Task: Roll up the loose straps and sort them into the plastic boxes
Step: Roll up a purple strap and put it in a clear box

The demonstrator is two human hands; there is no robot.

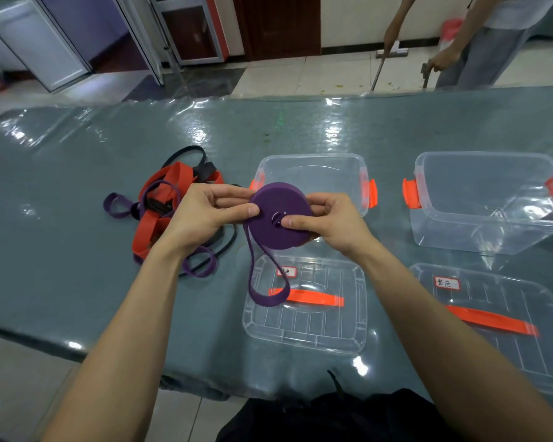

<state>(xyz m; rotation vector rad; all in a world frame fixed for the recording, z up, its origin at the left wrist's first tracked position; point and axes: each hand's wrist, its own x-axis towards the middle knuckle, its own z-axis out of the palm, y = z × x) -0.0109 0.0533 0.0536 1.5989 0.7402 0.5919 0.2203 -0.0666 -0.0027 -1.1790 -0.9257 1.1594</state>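
A purple strap wound into a flat roll [278, 202] is held above the table between both hands. My left hand [205, 212] pinches its left edge, thumb on the face. My right hand [329, 218] grips the right side, thumb pressed near the centre. A loose purple tail [262, 282] hangs from the roll in a loop down onto a clear lid [304, 320]. To the left lies a tangled pile of red, purple and black straps [166, 205]. Behind the roll stands a clear plastic box [313, 167] with orange latches; a second box [489, 202] stands at the right.
A second clear lid [505, 330] with an orange handle and a label lies at the right front. The table [77, 173] has a shiny plastic cover. Beyond its far edge a person [470, 43] sweeps the floor with a long-handled tool.
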